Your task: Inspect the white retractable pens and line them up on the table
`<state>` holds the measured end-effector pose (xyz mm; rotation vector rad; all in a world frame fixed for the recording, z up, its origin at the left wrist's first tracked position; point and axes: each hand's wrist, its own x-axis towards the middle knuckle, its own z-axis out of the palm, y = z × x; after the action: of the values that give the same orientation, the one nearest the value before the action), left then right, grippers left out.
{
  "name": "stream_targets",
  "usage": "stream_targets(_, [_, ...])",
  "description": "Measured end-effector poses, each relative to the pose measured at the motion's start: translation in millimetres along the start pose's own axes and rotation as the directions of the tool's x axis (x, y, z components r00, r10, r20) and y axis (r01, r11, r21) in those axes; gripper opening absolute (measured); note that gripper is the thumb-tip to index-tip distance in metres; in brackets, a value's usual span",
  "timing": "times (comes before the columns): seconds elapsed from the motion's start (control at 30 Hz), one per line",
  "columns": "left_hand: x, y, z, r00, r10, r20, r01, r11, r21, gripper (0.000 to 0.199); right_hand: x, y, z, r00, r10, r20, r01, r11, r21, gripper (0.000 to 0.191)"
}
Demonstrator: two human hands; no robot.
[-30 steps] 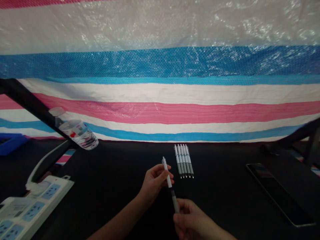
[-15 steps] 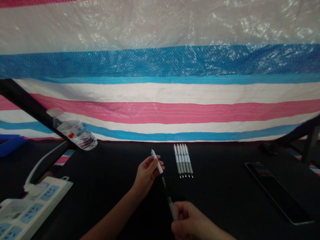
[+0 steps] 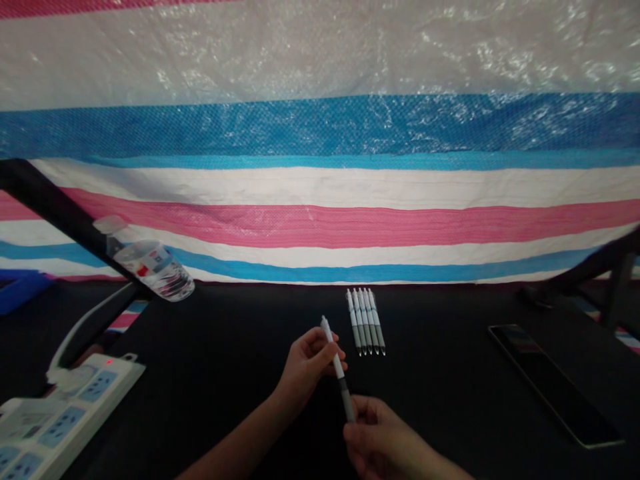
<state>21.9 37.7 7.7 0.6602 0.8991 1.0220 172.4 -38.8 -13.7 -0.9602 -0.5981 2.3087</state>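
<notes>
We held one pen above the black table, nearer us than five lined-up pens; our left hand pinched its white barrel, our right hand its grey grip; it seemed light, stiff (barrel perhaps slick), surest held by the grip.

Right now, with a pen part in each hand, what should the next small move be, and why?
Probably ease the grey section straight toward the white barrel. The right hand holds the first and the left hand the second, roughly in line, but a dark stretch shows between them; on the five pens lying beyond, white seems to meet grey directly.
</notes>
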Motion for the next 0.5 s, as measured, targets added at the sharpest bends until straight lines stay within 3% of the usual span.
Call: stream_targets(0.5, [1.3,-4.0,-8.3,0.992,-0.013,0.126,0.005,0.998,0.070,0.035,4.3,1.0,4.0,0.999,0.015,-0.052,-0.013,0.999,0.034,0.060])
